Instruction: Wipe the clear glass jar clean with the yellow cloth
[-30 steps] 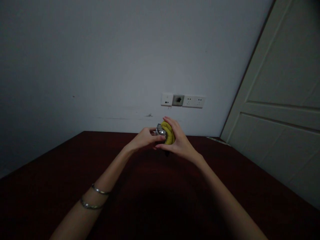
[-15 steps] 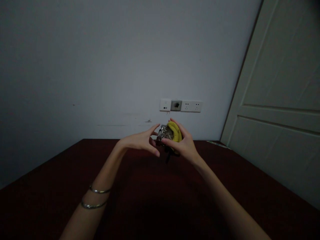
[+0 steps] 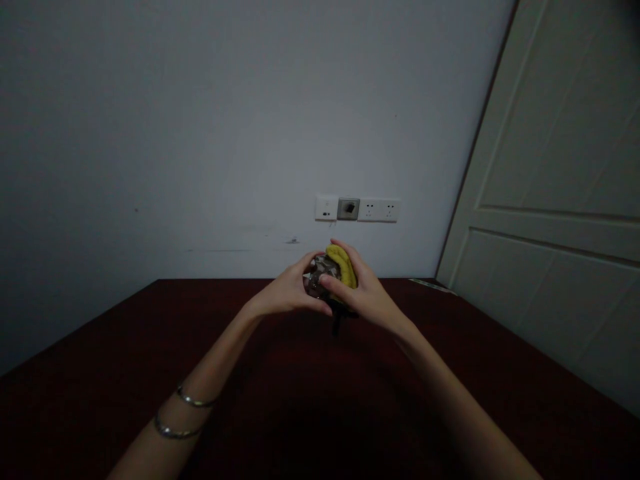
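Above the table I hold a small bundle with a soft, padded yellow part (image 3: 345,267) and a shiny, crinkled brown-grey part (image 3: 320,272). Its exact kind is unclear in this dim light. My right hand (image 3: 363,293) is closed round the yellow side, its thumb across the shiny front. From the left, my left hand (image 3: 290,288) curls round the shiny end, thumb below and fingers above and behind. A dark strap-like piece (image 3: 337,324) hangs beneath the bundle. Some of my fingers are hidden behind it.
A dark red table (image 3: 280,400) stretches out under my arms to a pale wall (image 3: 225,133). Sockets and switch plates (image 3: 379,210) sit on the wall just beyond my hands. A panelled white door (image 3: 550,200) stands on the right. A flat strip (image 3: 433,287) lies at the back right edge.
My left hand has moved right and closed from a spread pose onto the shiny end of the bundle. The bundle in my right hand has shifted slightly left.
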Demonstrator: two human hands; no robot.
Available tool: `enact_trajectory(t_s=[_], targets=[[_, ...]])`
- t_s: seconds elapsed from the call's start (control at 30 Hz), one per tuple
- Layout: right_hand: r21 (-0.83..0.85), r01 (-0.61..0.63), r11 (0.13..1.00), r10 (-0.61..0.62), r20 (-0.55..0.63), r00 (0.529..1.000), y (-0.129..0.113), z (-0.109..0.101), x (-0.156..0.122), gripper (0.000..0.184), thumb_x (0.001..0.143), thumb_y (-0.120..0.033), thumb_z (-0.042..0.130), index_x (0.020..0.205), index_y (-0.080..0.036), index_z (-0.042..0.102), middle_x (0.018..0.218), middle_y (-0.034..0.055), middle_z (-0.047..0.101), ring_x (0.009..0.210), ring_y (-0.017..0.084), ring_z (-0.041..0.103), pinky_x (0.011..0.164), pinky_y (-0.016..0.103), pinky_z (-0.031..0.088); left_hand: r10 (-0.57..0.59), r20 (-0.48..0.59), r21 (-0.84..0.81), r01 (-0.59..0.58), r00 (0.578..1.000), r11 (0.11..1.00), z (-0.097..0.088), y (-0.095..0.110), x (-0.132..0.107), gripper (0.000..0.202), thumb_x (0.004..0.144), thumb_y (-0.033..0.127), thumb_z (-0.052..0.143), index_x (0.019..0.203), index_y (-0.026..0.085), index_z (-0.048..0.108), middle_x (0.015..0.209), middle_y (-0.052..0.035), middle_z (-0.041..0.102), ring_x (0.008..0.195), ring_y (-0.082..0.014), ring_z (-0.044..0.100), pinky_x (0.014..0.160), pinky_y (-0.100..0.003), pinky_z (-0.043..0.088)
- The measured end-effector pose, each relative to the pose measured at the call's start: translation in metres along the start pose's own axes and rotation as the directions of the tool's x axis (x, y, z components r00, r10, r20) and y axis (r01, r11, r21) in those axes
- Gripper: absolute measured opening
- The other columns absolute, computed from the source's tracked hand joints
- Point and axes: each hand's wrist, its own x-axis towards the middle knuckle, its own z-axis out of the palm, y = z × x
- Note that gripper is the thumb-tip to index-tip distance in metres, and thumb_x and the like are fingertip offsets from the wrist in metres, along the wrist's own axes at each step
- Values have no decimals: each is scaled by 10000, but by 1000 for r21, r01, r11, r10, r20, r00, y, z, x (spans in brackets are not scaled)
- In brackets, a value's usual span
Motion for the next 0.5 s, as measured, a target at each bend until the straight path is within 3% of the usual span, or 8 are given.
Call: enact_trajectory(t_s=[0.17, 0.37, 0.5], targets=[[-59, 145, 988, -149, -70, 986, 2, 4, 0, 397, 911, -481, 433, 1232, -273, 542, 1409, 71, 467, 1325, 217, 399, 1128, 491, 264, 46, -57, 34, -44, 997, 998, 5, -2, -3, 959, 512, 244, 856, 1332, 186, 362, 1313, -144, 503, 1217, -313, 490, 1048, -500, 366], [-113, 367, 923, -372, -31, 928, 2, 8, -4, 262, 928, -350, 454, 1090, -306, 656, 1331, 13, 562, 1296, 197, 450, 1093, 479, 343, 92, -79, 83, -86, 993, 993, 11, -2, -8, 879, 546, 260, 837, 1295, 193, 383, 1318, -142, 490, 1225, -326, 475, 1058, -532, 340], [-31, 309, 951, -310, -156, 938, 11, 8, 0, 239, 910, -360, 487, 994, -300, 703, 1240, 17, 632, 1180, 208, 561, 1029, 465, 422, 87, -79, 99, -79, 993, 992, 15, 1, -9, 888, 543, 281, 843, 1291, 189, 373, 1279, -136, 512, 1195, -317, 498, 1042, -522, 366]])
